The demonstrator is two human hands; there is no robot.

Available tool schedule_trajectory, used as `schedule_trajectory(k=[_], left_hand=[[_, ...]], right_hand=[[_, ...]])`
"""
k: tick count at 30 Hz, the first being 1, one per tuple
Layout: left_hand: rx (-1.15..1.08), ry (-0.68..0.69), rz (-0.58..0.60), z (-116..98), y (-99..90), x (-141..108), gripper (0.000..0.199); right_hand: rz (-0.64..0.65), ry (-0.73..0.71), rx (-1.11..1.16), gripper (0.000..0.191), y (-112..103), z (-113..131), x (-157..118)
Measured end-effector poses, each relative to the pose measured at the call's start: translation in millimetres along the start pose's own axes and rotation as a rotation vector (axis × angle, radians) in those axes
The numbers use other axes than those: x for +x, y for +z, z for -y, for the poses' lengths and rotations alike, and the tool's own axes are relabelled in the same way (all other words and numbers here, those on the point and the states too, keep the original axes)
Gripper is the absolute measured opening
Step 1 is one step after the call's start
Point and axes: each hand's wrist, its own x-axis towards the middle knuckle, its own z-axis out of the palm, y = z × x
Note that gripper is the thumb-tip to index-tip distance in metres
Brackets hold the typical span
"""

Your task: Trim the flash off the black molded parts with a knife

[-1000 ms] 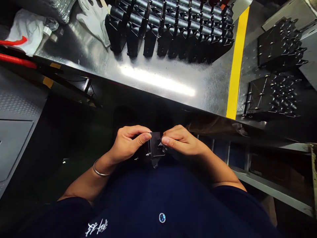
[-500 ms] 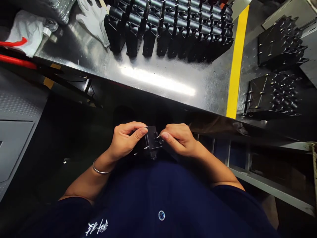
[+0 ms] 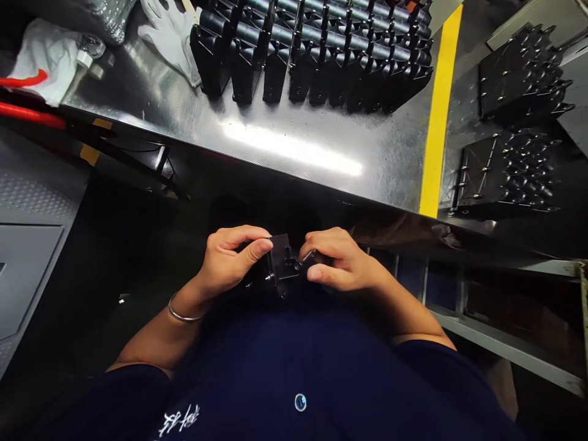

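**Small black part pinched between my hands, below the bench edge**

My left hand (image 3: 228,260) holds the black moulded part (image 3: 282,264) in a firm, narrow grip, thumb laid across its left side. My right hand (image 3: 335,260) closes just as narrowly at the part's right edge, where something thin and metallic (image 3: 304,260) shows between my fingers; it is too small to make out. The part sits in front of my navy shirt (image 3: 298,361), over my lap, with much of its underside lost in shadow and behind my fingers.

A thin metal bangle (image 3: 184,309) circles my left wrist. Above my hands runs the brushed steel bench (image 3: 294,177), glaring under a long reflection. Rows of black moulded parts (image 3: 312,58) stand on it, cut off by the top of the view. A white glove (image 3: 169,37) and a white cloth (image 3: 46,64) lie to their left, and a yellow strip (image 3: 438,110) crosses the bench. Beyond it, two black studded plates (image 3: 521,73) lie on the right, the lower one partly in shadow.
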Motion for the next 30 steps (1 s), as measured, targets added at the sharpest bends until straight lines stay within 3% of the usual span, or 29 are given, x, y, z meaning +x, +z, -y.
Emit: schedule_trajectory(k=[3, 8, 15, 20, 25, 30], left_hand=[[0.004, -0.025, 0.033, 0, 1.1, 0, 0.03], [0.004, -0.044, 0.018, 2, 4.1, -2, 0.028], [-0.085, -0.209, -0.083, 3, 8.7, -2, 0.036], [-0.186, -0.304, -0.121, 7, 11.2, -2, 0.038], [-0.229, -0.317, -0.116, 9, 13.0, -1, 0.038], [-0.232, -0.341, -0.135, 8, 13.2, -1, 0.038]], right_hand=[[0.015, -0.028, -0.196, 0.045, 6, -1, 3], [0.039, -0.052, -0.304, 0.051, 6, -1, 3], [-0.119, -0.056, -0.533, 0.052, 10, -6, 1], [-0.172, -0.082, -0.614, 0.053, 14, -10, -1], [-0.205, -0.026, -0.652, 0.055, 13, -9, -2], [-0.217, -0.057, -0.707, 0.054, 13, -6, 1]])
